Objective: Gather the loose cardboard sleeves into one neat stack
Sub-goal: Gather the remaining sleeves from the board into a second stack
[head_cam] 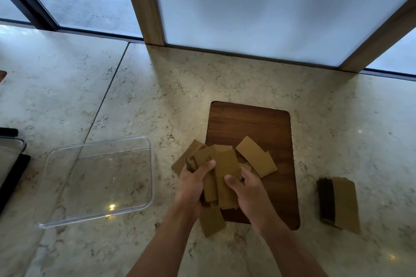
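Head view, left hand (194, 183) and right hand (247, 189) both clamping a messy bunch of sleeves (221, 172) over the near edge of a board (252, 123), tray (99, 180) sitting left, stack (340, 203) lying right, counter (157, 87) stretching beyond.

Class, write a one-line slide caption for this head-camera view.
Both hands, left hand and right hand, gather loose cardboard sleeves over a wooden board, between a clear plastic tray and a finished stack.
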`<state>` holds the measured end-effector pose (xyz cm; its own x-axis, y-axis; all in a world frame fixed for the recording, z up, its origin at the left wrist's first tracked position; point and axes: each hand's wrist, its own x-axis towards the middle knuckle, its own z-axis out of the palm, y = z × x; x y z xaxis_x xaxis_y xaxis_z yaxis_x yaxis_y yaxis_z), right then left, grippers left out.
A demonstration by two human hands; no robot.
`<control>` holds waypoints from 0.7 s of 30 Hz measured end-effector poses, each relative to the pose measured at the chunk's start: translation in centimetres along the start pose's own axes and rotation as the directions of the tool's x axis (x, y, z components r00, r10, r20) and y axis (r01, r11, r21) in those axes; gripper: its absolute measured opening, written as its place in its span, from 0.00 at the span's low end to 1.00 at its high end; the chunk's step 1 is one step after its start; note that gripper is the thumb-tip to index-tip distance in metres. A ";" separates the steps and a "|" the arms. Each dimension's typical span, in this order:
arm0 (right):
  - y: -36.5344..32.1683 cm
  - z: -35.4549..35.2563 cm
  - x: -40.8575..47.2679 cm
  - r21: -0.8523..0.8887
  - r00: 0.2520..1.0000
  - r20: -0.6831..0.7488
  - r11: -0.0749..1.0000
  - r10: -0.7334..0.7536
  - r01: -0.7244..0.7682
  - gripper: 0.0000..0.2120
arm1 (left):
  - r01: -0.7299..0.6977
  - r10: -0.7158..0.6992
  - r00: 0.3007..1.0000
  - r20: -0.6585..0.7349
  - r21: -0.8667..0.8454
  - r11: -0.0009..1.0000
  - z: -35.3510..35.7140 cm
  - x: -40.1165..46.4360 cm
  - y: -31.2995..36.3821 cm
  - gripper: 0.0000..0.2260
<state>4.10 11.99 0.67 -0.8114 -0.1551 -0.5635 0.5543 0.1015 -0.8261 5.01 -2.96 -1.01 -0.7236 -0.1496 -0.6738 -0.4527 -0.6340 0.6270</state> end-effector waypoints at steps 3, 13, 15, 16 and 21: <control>0.5 0.5 0.5 -0.116 0.998 -0.046 0.992 -0.047 0.041 0.08 | 0.042 -0.044 0.999 -0.027 -0.067 0.997 -0.2 0.1 -0.3 0.16; 0.1 3.2 1.3 -0.234 0.963 -0.107 0.948 -0.247 0.217 0.19 | 0.124 -0.081 0.979 0.189 -0.225 0.966 0.8 0.2 -0.5 0.32; -0.1 3.4 1.1 -0.183 0.948 -0.154 0.951 -0.278 0.249 0.19 | 0.110 -0.057 0.977 0.204 -0.261 0.959 1.0 0.5 -0.6 0.34; 0.1 3.4 1.0 -0.129 0.937 -0.209 0.957 -0.281 0.259 0.23 | 0.103 -0.056 0.984 0.169 -0.281 0.954 1.1 0.7 -0.6 0.35; 0.5 3.6 0.8 -0.165 0.762 -0.451 0.882 -0.465 0.441 0.13 | 0.278 -0.234 0.959 0.161 -0.375 0.884 2.5 -0.1 -1.0 0.27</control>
<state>4.44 8.41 -0.17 -0.9595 0.2778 -0.0469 0.1008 0.1831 -0.9779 4.25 -0.43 -0.54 -0.6719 0.1267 -0.7298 -0.4061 -0.8869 0.2200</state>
